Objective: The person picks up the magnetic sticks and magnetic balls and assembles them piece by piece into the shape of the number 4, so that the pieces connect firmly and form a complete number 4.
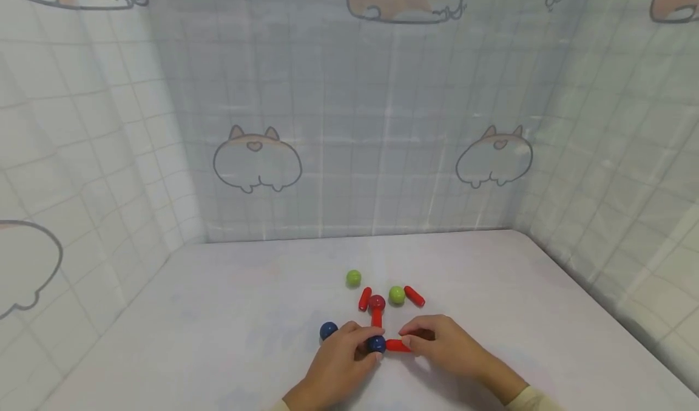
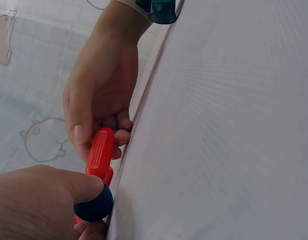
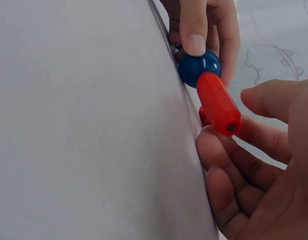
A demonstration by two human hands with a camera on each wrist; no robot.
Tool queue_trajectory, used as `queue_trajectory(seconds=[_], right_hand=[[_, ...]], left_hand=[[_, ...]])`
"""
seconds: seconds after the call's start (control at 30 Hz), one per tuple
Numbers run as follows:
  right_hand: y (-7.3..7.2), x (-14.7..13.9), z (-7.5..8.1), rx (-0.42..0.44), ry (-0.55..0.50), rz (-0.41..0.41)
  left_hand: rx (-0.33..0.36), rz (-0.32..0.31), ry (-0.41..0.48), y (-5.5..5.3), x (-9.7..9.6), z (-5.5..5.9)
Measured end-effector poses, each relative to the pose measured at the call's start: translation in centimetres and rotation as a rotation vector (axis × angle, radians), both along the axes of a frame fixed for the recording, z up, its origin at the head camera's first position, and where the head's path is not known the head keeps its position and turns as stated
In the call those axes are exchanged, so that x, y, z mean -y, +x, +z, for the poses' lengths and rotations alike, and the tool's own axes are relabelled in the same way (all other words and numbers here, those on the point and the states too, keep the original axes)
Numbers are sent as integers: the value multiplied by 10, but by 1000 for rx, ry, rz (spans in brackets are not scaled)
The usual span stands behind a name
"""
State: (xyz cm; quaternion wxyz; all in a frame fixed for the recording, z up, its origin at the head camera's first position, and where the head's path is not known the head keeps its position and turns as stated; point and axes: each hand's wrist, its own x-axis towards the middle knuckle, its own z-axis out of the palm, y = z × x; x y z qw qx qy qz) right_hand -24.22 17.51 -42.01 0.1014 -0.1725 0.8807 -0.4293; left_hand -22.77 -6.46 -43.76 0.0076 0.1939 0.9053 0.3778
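My left hand (image 1: 341,362) pinches a dark blue ball (image 1: 377,343) between thumb and fingers. From that ball a red rod (image 1: 397,345) sticks out toward my right hand (image 1: 448,344). In the right wrist view the rod (image 3: 219,105) shows a dark spot at its free end. Thumb and fingers of the right hand stand apart around that end, the thumb clear of the rod. Another red rod (image 1: 377,319) runs from the blue ball to a red ball (image 1: 377,302) farther back.
A second dark blue ball (image 1: 329,330) lies just left of the left hand. Behind the joined pieces are a green ball (image 1: 354,278), another green ball (image 1: 397,294), a loose red rod (image 1: 364,298) and one more rod (image 1: 414,295). A patterned curtain (image 1: 349,156) surrounds the white table (image 1: 246,314).
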Motion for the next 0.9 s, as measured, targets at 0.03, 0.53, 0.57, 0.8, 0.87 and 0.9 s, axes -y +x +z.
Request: queue_trajectory(seconds=[0.03,0.53,0.57,0.8,0.87,0.9], right_hand=[[-1,-1,0,-5,-4,-6],[-29,-23,12,-45,-150,-157],[-32,-24,13,-51,-156,-178],[-52,-30,16,-51,-186,-334],[-57,-30,16,-39,-185,-355],[-60,-31,15,-35,-179,-362]], left_hand=[[1,2,-4,0,0,0],[40,37,-19,0,-3,2],[36,33,-19,0,-3,3],[10,17,-18,0,-1,5],[20,19,-14,0,-2,4],[26,20,-12,0,-2,3]])
